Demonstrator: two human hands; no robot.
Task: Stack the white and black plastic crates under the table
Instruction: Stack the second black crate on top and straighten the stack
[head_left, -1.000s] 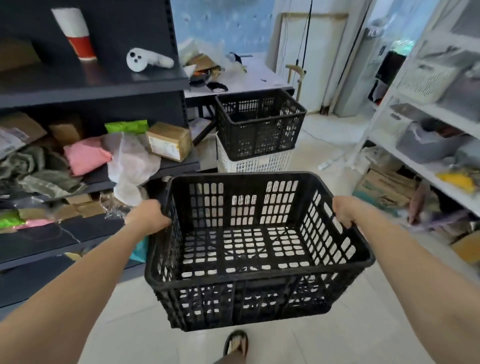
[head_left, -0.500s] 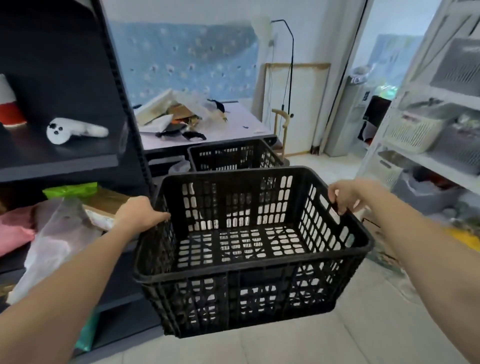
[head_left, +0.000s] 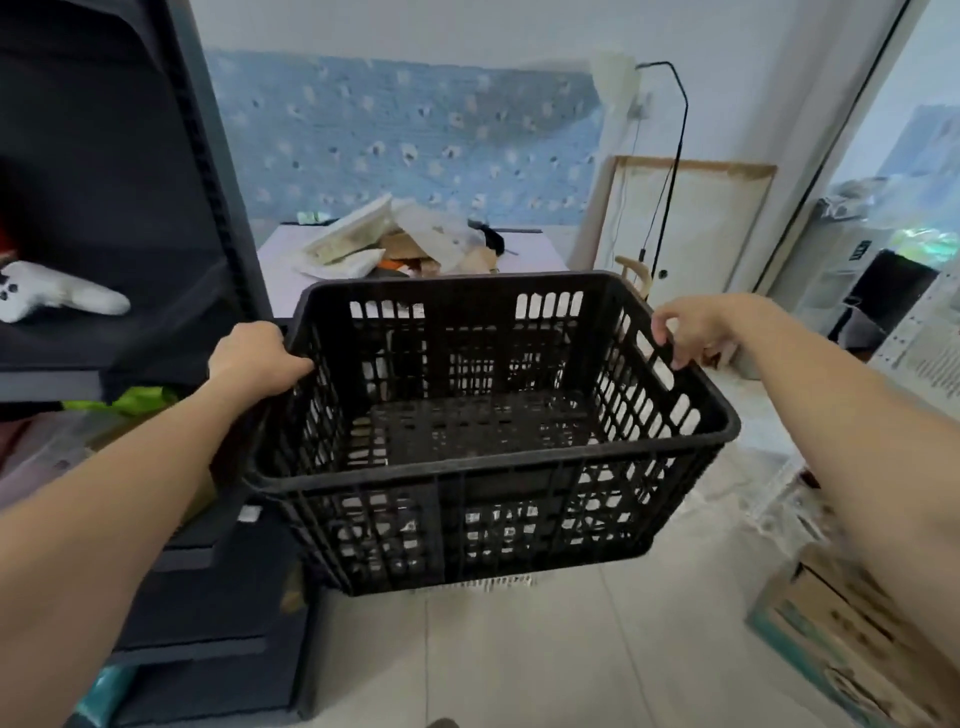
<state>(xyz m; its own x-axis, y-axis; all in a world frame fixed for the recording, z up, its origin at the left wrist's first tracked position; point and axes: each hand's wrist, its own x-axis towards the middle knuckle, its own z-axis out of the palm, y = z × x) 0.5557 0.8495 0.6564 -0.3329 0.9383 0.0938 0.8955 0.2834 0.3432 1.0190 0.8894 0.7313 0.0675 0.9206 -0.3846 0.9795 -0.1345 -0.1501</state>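
Note:
I hold a black plastic crate (head_left: 483, 483) in front of me, level and off the floor. My left hand (head_left: 254, 358) grips its left rim. My right hand (head_left: 693, 327) has its fingers curled over the right rim. Through the crate's slots I see dark lattice behind and below it, but I cannot tell this apart as a second crate. A thin strip of a white crate (head_left: 478, 582) shows just under the held crate's bottom edge. The table (head_left: 535, 252) stands right behind, with its underside hidden by the crate.
A dark shelving unit (head_left: 208, 218) stands close on the left, with a white controller (head_left: 52, 296) on one shelf. Papers and bags (head_left: 405, 244) clutter the table. A cardboard box (head_left: 852, 639) sits on the floor at the lower right, below white shelves (head_left: 924, 343).
The held crate has gone forward toward the table and now covers the black and white crates that stood there. My view has tilted up.

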